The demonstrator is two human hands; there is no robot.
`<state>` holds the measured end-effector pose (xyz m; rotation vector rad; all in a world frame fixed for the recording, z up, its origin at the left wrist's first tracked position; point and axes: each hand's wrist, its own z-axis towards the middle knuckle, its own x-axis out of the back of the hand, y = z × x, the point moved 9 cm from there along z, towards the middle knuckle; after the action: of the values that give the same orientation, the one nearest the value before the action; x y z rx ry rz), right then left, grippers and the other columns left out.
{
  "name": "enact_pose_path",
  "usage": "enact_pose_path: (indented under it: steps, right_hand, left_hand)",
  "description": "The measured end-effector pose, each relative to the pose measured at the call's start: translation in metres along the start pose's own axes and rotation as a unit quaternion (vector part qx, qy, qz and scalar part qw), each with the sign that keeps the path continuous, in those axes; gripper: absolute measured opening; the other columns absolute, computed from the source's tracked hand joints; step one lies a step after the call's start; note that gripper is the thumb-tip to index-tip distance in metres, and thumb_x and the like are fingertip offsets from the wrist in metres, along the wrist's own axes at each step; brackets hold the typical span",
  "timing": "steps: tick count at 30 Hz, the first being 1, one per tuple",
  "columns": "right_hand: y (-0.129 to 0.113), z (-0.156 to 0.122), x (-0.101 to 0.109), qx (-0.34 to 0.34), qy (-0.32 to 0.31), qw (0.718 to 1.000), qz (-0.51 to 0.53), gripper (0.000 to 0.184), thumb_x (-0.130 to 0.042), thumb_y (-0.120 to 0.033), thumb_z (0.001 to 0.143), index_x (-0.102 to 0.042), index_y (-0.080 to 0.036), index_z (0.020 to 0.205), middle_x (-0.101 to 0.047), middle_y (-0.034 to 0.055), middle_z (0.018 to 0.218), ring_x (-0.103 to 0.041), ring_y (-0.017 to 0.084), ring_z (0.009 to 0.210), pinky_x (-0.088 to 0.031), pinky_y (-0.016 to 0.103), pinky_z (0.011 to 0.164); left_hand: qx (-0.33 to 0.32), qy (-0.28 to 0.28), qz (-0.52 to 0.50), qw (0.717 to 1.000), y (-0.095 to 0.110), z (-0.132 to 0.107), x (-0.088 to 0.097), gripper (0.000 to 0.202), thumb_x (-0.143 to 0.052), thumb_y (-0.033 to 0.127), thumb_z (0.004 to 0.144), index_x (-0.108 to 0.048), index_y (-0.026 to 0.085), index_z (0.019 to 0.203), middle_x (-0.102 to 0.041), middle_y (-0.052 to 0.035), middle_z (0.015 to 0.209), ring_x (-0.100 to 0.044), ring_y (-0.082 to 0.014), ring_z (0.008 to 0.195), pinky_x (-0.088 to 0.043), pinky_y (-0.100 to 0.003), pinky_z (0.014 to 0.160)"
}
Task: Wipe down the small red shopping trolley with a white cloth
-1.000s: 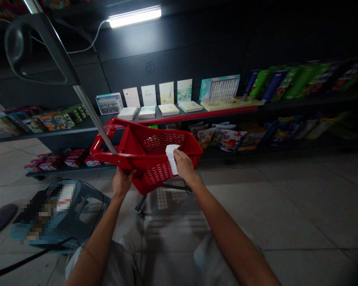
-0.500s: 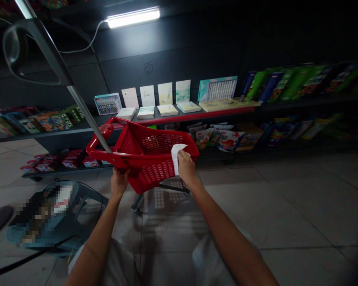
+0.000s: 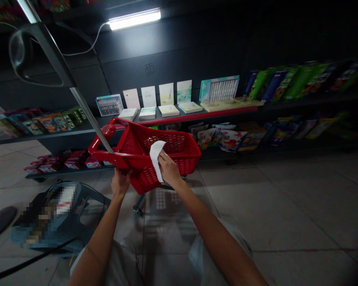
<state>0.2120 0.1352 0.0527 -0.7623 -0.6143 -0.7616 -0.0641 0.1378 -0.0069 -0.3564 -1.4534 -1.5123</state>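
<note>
A small red shopping cart [image 3: 179,165] with perforated basket walls stands in front of me. My right hand [image 3: 169,170] is closed on a white cloth [image 3: 155,155], which lies over the near top rim of the basket, around the middle of its side. Below the handle end, my left hand [image 3: 121,183] grips the cart at its lower rear corner; part of its fingers is hidden behind the red plastic. The red cart handle [image 3: 97,141] rises at the left, with a metal pole [image 3: 89,113] passing close to it.
Behind the cart runs a dark shelf with booklets [image 3: 149,97], boxed pen sets [image 3: 222,89] and snack bags [image 3: 231,139]. A blue-grey stool [image 3: 89,194] with blurred items stands at the lower left. A lit tube lamp [image 3: 134,19] hangs above.
My right hand has slid the white cloth leftward along the near rim, from the front end toward the middle. My left hand keeps its place on the cart.
</note>
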Motion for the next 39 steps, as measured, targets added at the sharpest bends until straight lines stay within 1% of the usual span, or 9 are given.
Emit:
enact_pose_path:
  steps: [4,8,12,16,20,27,30,35,39]
  right_hand:
    - [0.034,-0.006,0.017,-0.041,-0.024,0.998,-0.044,0.037,-0.041,-0.013,0.099,-0.063,-0.018,0.129,-0.062,0.0123,0.137,-0.057,0.023,0.124,-0.043,0.032,0.107]
    - [0.085,-0.021,0.04,-0.117,-0.067,0.986,-0.098,0.038,-0.036,-0.014,0.1,-0.063,-0.018,0.128,-0.061,0.014,0.137,-0.061,0.023,0.119,-0.048,0.029,0.096]
    - [0.133,-0.041,0.064,-0.182,-0.077,0.974,-0.109,0.038,-0.035,-0.016,0.102,-0.062,-0.019,0.128,-0.062,0.0124,0.136,-0.063,0.021,0.115,-0.049,0.027,0.088]
    - [0.148,-0.052,0.068,-0.192,-0.077,0.973,-0.098,0.039,-0.036,-0.012,0.101,-0.061,-0.017,0.131,-0.06,0.0129,0.14,-0.061,0.021,0.12,-0.048,0.026,0.093]
    - [0.133,-0.051,0.062,-0.173,-0.041,0.975,-0.131,0.042,-0.033,-0.008,0.099,-0.061,-0.012,0.13,-0.059,0.0157,0.141,-0.053,0.023,0.131,-0.044,0.031,0.105]
    - [0.085,-0.032,0.041,-0.14,-0.009,0.983,-0.115,0.039,-0.032,-0.013,0.1,-0.064,-0.015,0.123,-0.062,0.0148,0.135,-0.057,0.025,0.122,-0.046,0.035,0.101]
    - [0.05,-0.023,0.026,-0.079,0.007,0.993,-0.083,0.036,-0.044,-0.023,0.099,-0.062,-0.013,0.128,-0.057,0.0171,0.141,-0.049,0.029,0.132,-0.039,0.042,0.112]
    - [0.003,-0.02,-0.002,-0.003,0.01,0.998,-0.063,0.068,-0.059,-0.056,0.092,-0.054,-0.006,0.138,-0.044,0.0244,0.152,-0.036,0.038,0.142,-0.029,0.053,0.118]
    - [0.001,-0.019,-0.006,-0.022,0.035,0.996,-0.072,0.056,-0.058,-0.049,0.095,-0.056,-0.008,0.134,-0.048,0.0232,0.147,-0.04,0.036,0.139,-0.032,0.051,0.117]
  left_hand:
    - [-0.001,-0.006,0.013,1.0,0.002,0.001,0.005,0.068,-0.068,0.06,0.083,-0.047,0.021,0.134,-0.074,-0.0171,0.114,-0.071,-0.0343,0.106,-0.054,-0.043,0.085]
    - [-0.01,-0.011,0.027,1.0,-0.001,0.003,0.009,0.068,-0.068,0.06,0.083,-0.047,0.022,0.135,-0.075,-0.0155,0.111,-0.072,-0.034,0.105,-0.054,-0.043,0.085]
    - [-0.021,0.001,0.031,0.999,-0.009,0.007,0.012,0.068,-0.068,0.06,0.083,-0.046,0.021,0.135,-0.076,-0.0144,0.11,-0.072,-0.034,0.104,-0.054,-0.042,0.085]
    - [-0.038,0.006,0.022,0.999,-0.012,0.007,0.01,0.067,-0.068,0.059,0.083,-0.047,0.02,0.133,-0.076,-0.0135,0.109,-0.073,-0.0321,0.104,-0.054,-0.038,0.084]
    - [-0.039,0.012,0.019,0.999,-0.013,0.006,0.009,0.061,-0.066,0.058,0.086,-0.048,0.019,0.129,-0.075,-0.0141,0.109,-0.072,-0.0313,0.104,-0.054,-0.037,0.082]
    - [-0.011,-0.001,0.009,1.0,-0.007,0.001,0.007,0.056,-0.065,0.055,0.087,-0.047,0.02,0.127,-0.075,-0.0147,0.11,-0.073,-0.0315,0.103,-0.054,-0.038,0.081]
    - [-0.006,-0.007,0.003,1.0,-0.001,-0.002,0.008,0.051,-0.065,0.052,0.088,-0.047,0.019,0.123,-0.075,-0.014,0.108,-0.073,-0.0312,0.103,-0.054,-0.038,0.083]
    - [-0.001,-0.014,0.01,1.0,-0.002,-0.002,0.007,0.05,-0.065,0.052,0.088,-0.047,0.019,0.122,-0.074,-0.0149,0.11,-0.072,-0.0319,0.105,-0.054,-0.039,0.084]
    - [-0.015,-0.019,0.008,1.0,-0.005,0.0,0.005,0.049,-0.063,0.048,0.09,-0.045,0.02,0.126,-0.074,-0.0146,0.114,-0.071,-0.0304,0.108,-0.054,-0.038,0.085]
